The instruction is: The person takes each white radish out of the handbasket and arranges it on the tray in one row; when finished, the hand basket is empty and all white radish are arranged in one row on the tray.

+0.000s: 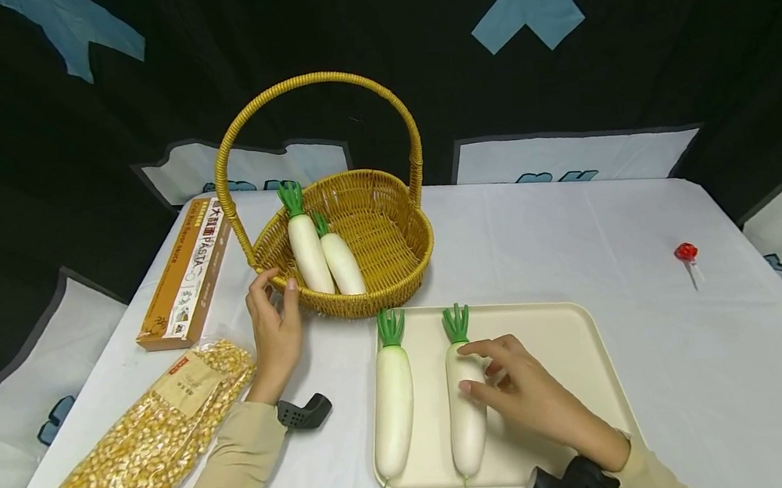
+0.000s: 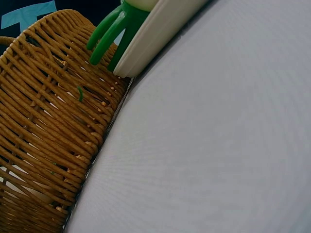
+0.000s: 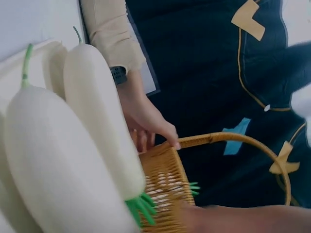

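My left hand [image 1: 277, 329] grips the near-left rim of a yellow wicker basket [image 1: 396, 292] with a tall handle. Two white radishes with green tops, one larger [image 1: 309, 253] and one smaller [image 1: 343, 264], lean inside it. On a cream tray [image 1: 547, 323] two more radishes lie lengthwise, a left one [image 1: 394, 409] and a right one [image 1: 467, 417]. Above the right one hovers my right hand [image 1: 517, 381], thumb and fingers apart and loosely bent; whether the fingertips touch it I cannot tell. The left wrist view shows the basket's woven side [image 2: 53, 111] close up, beside the tray edge [image 2: 146, 46].
A bag of corn kernels [image 1: 149, 448] lies at the left, beneath a pasta box [image 1: 185, 275] standing farther back. Far to the right is a red lollipop [image 1: 686, 253]. White cloth covers the table [image 1: 658, 375], and a dark curtain [image 1: 412, 22] hangs behind.
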Motion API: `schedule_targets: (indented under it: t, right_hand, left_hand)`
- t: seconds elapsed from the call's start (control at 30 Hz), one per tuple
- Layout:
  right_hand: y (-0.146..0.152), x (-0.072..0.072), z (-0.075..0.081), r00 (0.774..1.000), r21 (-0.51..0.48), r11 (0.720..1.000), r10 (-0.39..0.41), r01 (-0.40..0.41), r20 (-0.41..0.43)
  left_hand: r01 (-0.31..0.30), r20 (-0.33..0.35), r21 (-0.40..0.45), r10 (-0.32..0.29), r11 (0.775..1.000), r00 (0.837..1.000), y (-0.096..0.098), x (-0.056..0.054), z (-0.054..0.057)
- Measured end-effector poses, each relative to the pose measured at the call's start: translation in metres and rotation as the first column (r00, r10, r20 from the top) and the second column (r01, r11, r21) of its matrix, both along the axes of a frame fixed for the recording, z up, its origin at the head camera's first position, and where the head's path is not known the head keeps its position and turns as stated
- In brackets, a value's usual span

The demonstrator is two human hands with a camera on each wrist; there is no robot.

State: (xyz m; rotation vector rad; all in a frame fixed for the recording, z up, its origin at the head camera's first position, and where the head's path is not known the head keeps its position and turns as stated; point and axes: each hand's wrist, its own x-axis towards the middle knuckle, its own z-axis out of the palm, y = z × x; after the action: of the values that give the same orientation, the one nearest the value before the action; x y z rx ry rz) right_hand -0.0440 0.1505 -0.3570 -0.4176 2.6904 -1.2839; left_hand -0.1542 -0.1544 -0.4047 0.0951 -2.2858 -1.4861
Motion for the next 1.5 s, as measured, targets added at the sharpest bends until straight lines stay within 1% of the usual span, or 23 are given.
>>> schedule_targets:
  t: [0.07,0.1,0.17,0.2,0.23,0.27,0.3,0.37,0.43,0.47,0.5,0.6,0.67,0.73,0.8,0.97,1.1,1.2,1.23,1.4,1.5]
  right_hand:
    - [0.001,-0.003,-0.003,0.998,-0.103,0.993,-0.067,0.065,-0.019]
    - [0.002,-0.005,-0.004,0.996,-0.169,0.982,-0.088,0.083,-0.017]
    - [0.003,-0.010,-0.006,0.996,-0.312,0.946,-0.087,0.088,0.015]
    - [0.004,-0.013,-0.006,0.997,-0.386,0.920,-0.060,0.071,0.042]
    - [0.005,-0.016,-0.006,0.998,-0.463,0.885,-0.015,0.044,0.067]
    - [0.006,-0.019,-0.006,0.995,-0.535,0.845,0.041,0.014,0.090]
    - [0.006,-0.022,-0.006,0.989,-0.602,0.798,0.099,-0.011,0.114]
    - [0.005,-0.029,-0.004,0.964,-0.708,0.705,0.212,-0.040,0.157]
    - [0.001,-0.039,-0.001,0.936,-0.776,0.630,0.297,-0.043,0.189]
    - [-0.003,-0.044,0.000,0.924,-0.799,0.600,0.326,-0.037,0.202]
    - [-0.007,-0.049,0.003,0.914,-0.816,0.576,0.349,-0.035,0.207]
    - [-0.023,-0.067,0.011,0.892,-0.851,0.525,0.401,-0.036,0.209]
    - [-0.035,-0.080,0.017,0.886,-0.869,0.492,0.423,-0.050,0.188]
    - [-0.049,-0.094,0.023,0.889,-0.878,0.475,0.423,-0.053,0.175]
    - [-0.062,-0.110,0.027,0.895,-0.883,0.465,0.418,-0.062,0.157]
    - [-0.084,-0.143,0.029,0.919,-0.872,0.485,0.368,-0.062,0.139]
    - [-0.094,-0.161,0.025,0.940,-0.865,0.502,0.294,0.004,0.175]
    - [-0.103,-0.170,0.021,0.953,-0.843,0.536,0.226,0.052,0.203]
    - [-0.106,-0.173,0.021,0.957,-0.831,0.553,0.201,0.064,0.208]
    - [-0.117,-0.184,0.016,0.977,-0.749,0.652,0.055,0.122,0.207]
    - [-0.121,-0.188,0.016,0.978,-0.671,0.728,0.001,0.143,0.210]
  left_hand:
    - [-0.003,0.002,-0.001,0.003,1.000,1.000,0.001,0.000,-0.001]
    - [-0.005,0.001,-0.003,0.005,1.000,1.000,0.001,0.000,-0.001]
    - [-0.008,0.000,-0.007,0.008,1.000,1.000,0.001,0.001,-0.001]
    - [-0.010,-0.001,-0.008,0.010,1.000,1.000,0.001,0.001,0.000]
    - [-0.010,-0.002,-0.010,0.010,1.000,1.000,0.001,0.001,0.000]
    - [-0.008,-0.003,-0.011,0.008,1.000,1.000,0.001,0.001,0.000]
    - [-0.007,-0.002,-0.011,0.007,1.000,1.000,0.001,0.001,0.000]
    - [-0.006,0.003,-0.014,0.006,1.000,1.000,0.001,0.001,0.001]
    - [-0.003,0.009,-0.014,0.003,1.000,1.000,0.001,0.001,0.001]
    - [0.000,0.012,-0.012,0.001,1.000,1.000,0.001,0.000,0.001]
    - [0.002,0.014,-0.010,-0.002,1.000,1.000,0.001,0.000,0.001]
    - [0.007,0.015,-0.008,-0.007,1.000,1.000,0.000,0.000,0.001]
    - [0.006,0.014,-0.008,-0.006,1.000,1.000,-0.001,-0.001,0.001]
    - [0.004,0.008,-0.011,-0.004,1.000,1.000,-0.001,-0.001,0.002]
    - [0.001,0.006,-0.011,-0.001,1.000,1.000,-0.001,-0.001,0.001]
    - [-0.002,0.021,-0.010,0.003,1.000,1.000,-0.001,-0.001,0.000]
    - [-0.008,0.031,-0.021,0.009,1.000,0.999,0.000,0.000,-0.001]
    - [-0.010,0.030,-0.020,0.010,1.000,1.000,0.000,0.001,0.001]
    - [-0.011,0.029,-0.019,0.011,1.000,1.000,0.000,0.001,0.001]
    - [-0.004,0.039,-0.010,0.004,1.000,0.999,0.001,0.001,0.001]
    - [-0.004,0.039,-0.004,0.004,1.000,0.999,0.001,0.000,0.000]
